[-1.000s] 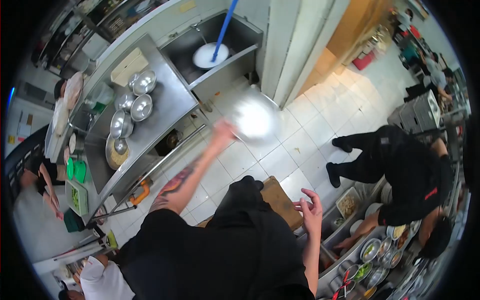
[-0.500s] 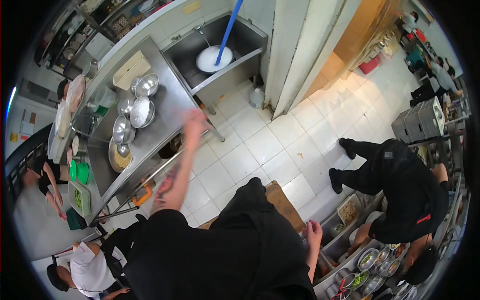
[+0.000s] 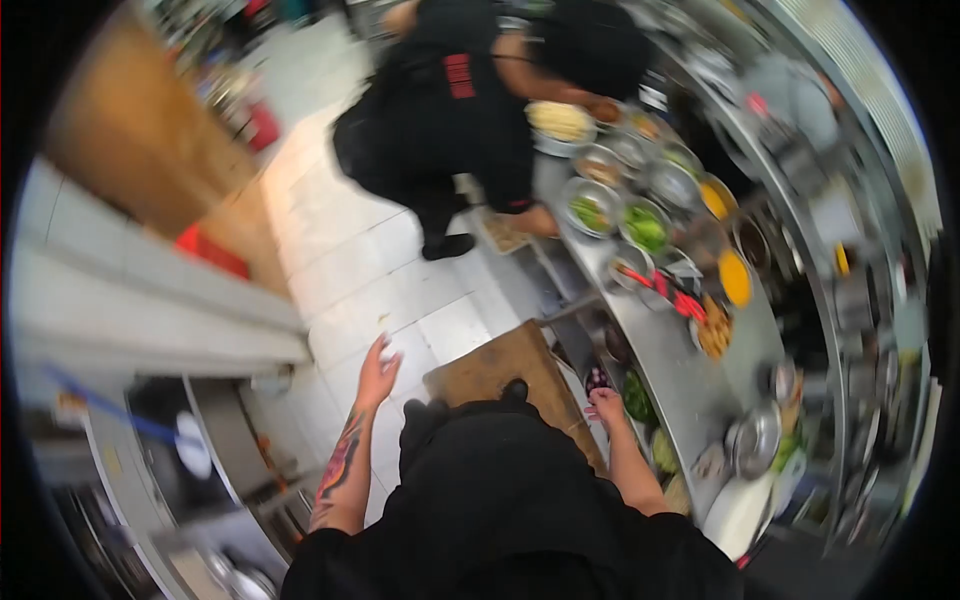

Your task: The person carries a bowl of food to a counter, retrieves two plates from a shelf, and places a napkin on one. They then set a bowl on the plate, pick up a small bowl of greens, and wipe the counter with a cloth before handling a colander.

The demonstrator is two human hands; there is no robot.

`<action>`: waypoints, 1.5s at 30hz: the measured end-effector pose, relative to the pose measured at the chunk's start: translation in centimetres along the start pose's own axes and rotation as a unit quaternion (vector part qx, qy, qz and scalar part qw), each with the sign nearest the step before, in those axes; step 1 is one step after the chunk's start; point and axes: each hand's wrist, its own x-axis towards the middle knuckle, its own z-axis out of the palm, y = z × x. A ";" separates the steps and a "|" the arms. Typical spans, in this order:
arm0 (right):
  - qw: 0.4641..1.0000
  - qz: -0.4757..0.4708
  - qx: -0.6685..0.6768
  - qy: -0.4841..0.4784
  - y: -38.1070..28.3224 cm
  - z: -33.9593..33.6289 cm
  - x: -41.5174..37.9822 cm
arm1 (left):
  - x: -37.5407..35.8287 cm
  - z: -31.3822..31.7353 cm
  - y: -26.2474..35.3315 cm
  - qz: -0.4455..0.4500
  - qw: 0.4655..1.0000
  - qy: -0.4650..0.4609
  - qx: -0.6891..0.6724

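Observation:
My left hand (image 3: 378, 370) is held out over the tiled floor, fingers apart, nothing in it. My right hand (image 3: 605, 405) hangs at the near edge of the steel counter (image 3: 668, 375), its fingers loosely bent and no object showing in them. Just beyond its fingertips, below the counter top, sits a container of purple pieces (image 3: 597, 378), beside leafy greens (image 3: 637, 396). A brown board (image 3: 490, 368) lies low between my hands, by my shoes. On the counter are steel bowls of cut vegetables (image 3: 645, 228) and red-handled utensils (image 3: 688, 305).
A co-worker in black (image 3: 430, 120) leans over the far part of the counter, one foot on the floor. More steel bowls (image 3: 755, 440) stand at the right. A sink with a blue pole (image 3: 120, 410) is at lower left, beside a wall corner (image 3: 200, 300).
My view has swung right, from the sink and metal table toward the counter of vegetable bowls. My left hand has left the metal table's side; my right hand is now by the counter edge.

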 end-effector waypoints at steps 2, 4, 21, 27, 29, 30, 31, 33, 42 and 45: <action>0.996 0.029 0.059 0.053 3.4 -3.8 -1.3 | -0.4 1.1 -7.0 -0.025 0.988 -0.037 0.148; 0.990 0.112 0.027 0.079 7.5 -7.1 -4.0 | -2.7 1.0 -14.7 -0.080 0.964 -0.112 0.227; 0.930 0.198 0.109 0.289 18.9 -8.2 -10.8 | 11.2 17.8 -1.9 -0.008 0.933 -0.289 0.214; 0.763 -0.007 0.021 0.646 7.7 -16.9 -16.6 | 21.1 20.4 1.9 0.146 0.873 -0.353 0.303; 0.691 -0.011 -0.001 0.723 7.8 -22.3 -16.3 | 18.2 21.8 7.7 0.130 0.857 -0.410 0.284; 0.657 -0.038 -0.027 0.753 8.2 -24.9 -16.1 | 16.0 23.1 10.6 0.105 0.844 -0.456 0.261; 0.665 -0.016 -0.058 0.745 8.7 -26.8 -15.2 | 14.6 24.6 12.3 0.134 0.822 -0.497 0.246; 0.687 0.006 -0.119 0.717 10.5 -27.9 -11.3 | 10.2 28.7 16.3 0.178 0.787 -0.544 0.230; 0.789 -0.042 -0.261 0.554 8.7 -25.1 -8.9 | -15.9 57.6 37.0 0.284 0.672 -0.681 0.060; 0.783 0.013 -0.245 0.571 14.8 -29.1 -14.4 | -21.3 65.9 39.4 0.152 0.738 -0.652 0.083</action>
